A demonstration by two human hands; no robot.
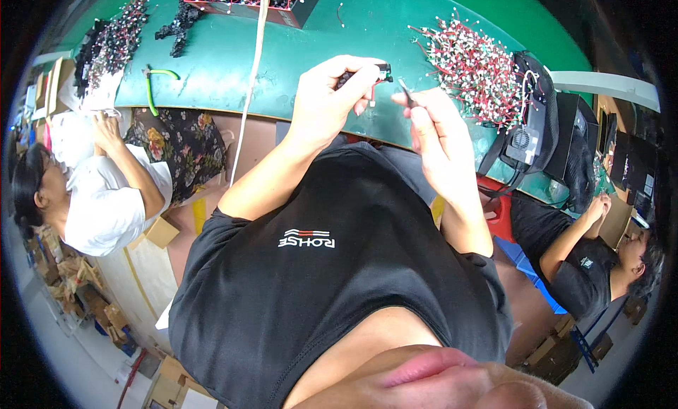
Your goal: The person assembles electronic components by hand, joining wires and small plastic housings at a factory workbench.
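My left hand (335,95) is closed round a small black plastic part (383,73), which sticks out past the thumb and fingertips. A short red wire (373,92) with a white end hangs beneath that part. Just to the right, my right hand (438,123) pinches a slim pointed tool (406,92) that looks like tweezers. Its pale tip points up and left toward the black part, with a small gap between them. Both hands are raised over the near edge of the green table (282,91). The fingers hide much of what each hand holds.
A heap of red wires with white ends (473,73) lies right of my hands, beside a dark device (526,137). A red box of parts (282,15), black parts (180,29) and green-handled pliers (150,91) are left. A pale cord (252,77) hangs there. Co-workers sit on both sides.
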